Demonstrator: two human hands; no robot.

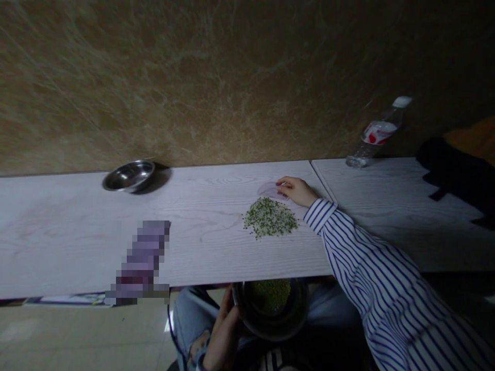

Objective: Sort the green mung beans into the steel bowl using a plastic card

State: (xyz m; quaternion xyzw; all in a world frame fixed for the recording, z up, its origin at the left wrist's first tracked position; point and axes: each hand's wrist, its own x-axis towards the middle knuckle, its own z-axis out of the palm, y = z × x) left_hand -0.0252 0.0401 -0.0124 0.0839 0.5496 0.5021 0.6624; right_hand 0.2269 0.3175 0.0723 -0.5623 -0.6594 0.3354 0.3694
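Observation:
My right hand [297, 190] is closed at the fingertips on a thin, clear plastic piece with a curved edge [267, 189], which looks like a scraper. It is on the white wood-grain table, just behind a loose pile of small green beans and white grains [269, 218]. Below the table's front edge, my left hand [228, 325] grips the left side of a metal bowl [275, 330]. Green beans [271, 293] lie inside that bowl, over my lap.
A second metal bowl [129, 176] sits tilted near the wall at the left. A blurred, pixelated flat object [143, 257] lies by the front edge. A clear plastic bottle [377, 134] stands at the back right, beside dark cloth [452, 175].

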